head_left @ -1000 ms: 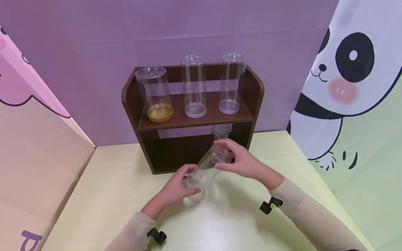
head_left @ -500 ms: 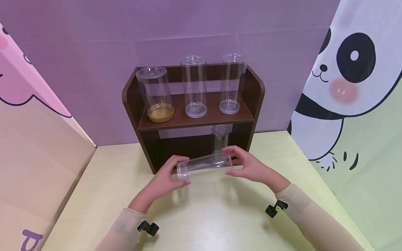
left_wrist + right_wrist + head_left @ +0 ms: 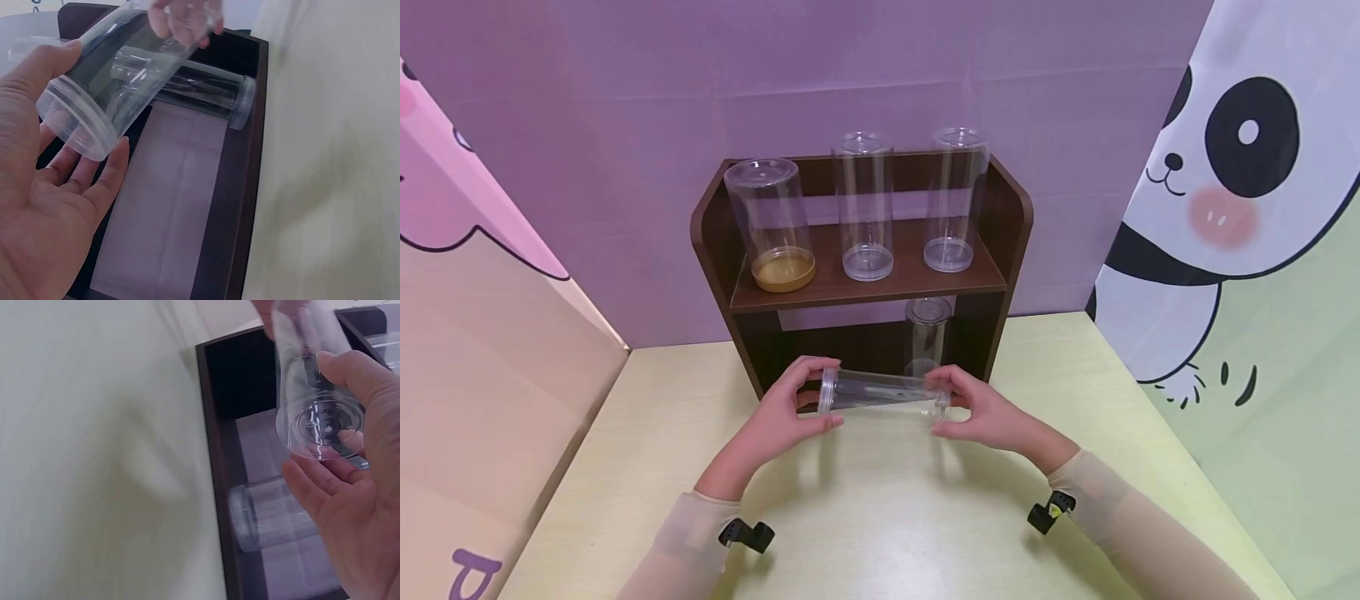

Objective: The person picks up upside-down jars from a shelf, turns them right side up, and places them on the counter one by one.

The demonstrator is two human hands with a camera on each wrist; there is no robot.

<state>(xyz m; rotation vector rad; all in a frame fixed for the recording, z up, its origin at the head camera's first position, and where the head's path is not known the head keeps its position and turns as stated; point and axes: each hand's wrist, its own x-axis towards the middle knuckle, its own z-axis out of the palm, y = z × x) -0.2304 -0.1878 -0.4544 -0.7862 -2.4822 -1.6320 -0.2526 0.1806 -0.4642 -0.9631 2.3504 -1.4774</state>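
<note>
A clear plastic jar (image 3: pixel 880 392) lies nearly level in the air, held between both hands in front of the shelf's lower level. The left hand (image 3: pixel 786 406) grips its lidded end, thumb on the near side and fingers behind. Around the base end curls the right hand (image 3: pixel 981 410); the ringed base (image 3: pixel 328 422) faces the right wrist view. Behind it, another clear jar (image 3: pixel 927 333) stands upside down on the lower level at the right, its foot partly hidden by the held jar and right hand.
The dark brown two-level shelf (image 3: pixel 850 296) stands on a pale table (image 3: pixel 880 517) against a purple backdrop. Its upper level bears a wide jar on a golden lid (image 3: pixel 782 271) and two slim clear jars (image 3: pixel 863 208). Printed panels flank both sides.
The jar has swung from steeply slanted to nearly level, its lidded end moving up and left with the left hand. The right hand has lowered slightly, exposing more of the jar behind.
</note>
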